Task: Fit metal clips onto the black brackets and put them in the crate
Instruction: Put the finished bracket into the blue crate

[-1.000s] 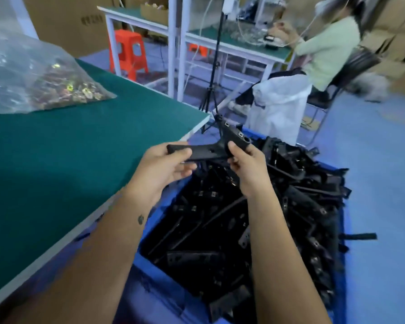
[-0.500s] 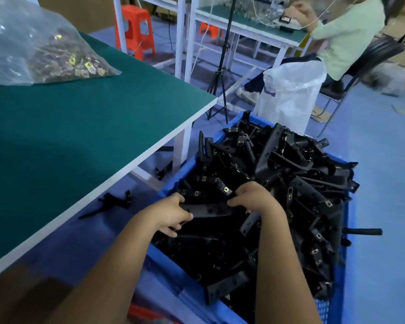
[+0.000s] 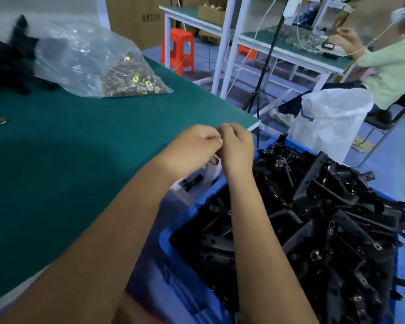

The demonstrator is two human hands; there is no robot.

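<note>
A blue crate [image 3: 192, 206] on the floor right of the table is heaped with black brackets [image 3: 325, 218], many with metal clips fitted. My left hand [image 3: 194, 146] and my right hand [image 3: 237, 148] meet over the table's near corner, fingers curled and fingertips touching. No bracket is in either hand, and I see nothing between the fingers. A clear plastic bag of metal clips [image 3: 98, 64] lies at the back of the green table [image 3: 68, 160]. A blurred pile of unclipped black brackets [image 3: 7, 64] lies at the far left. One loose clip [image 3: 0, 120] rests near the left edge.
A black bracket [image 3: 193, 181] lies on the floor between table and crate. Behind the crate stand a white plastic sack [image 3: 330, 122] and a black tripod [image 3: 264, 66]. Another person [image 3: 388, 66] sits at a bench on the right. An orange stool [image 3: 180, 50] stands beyond the table.
Both hands lowered a clipped bracket into the crate, let it go, then rose and came together over the table corner. The camera swung left toward the table.
</note>
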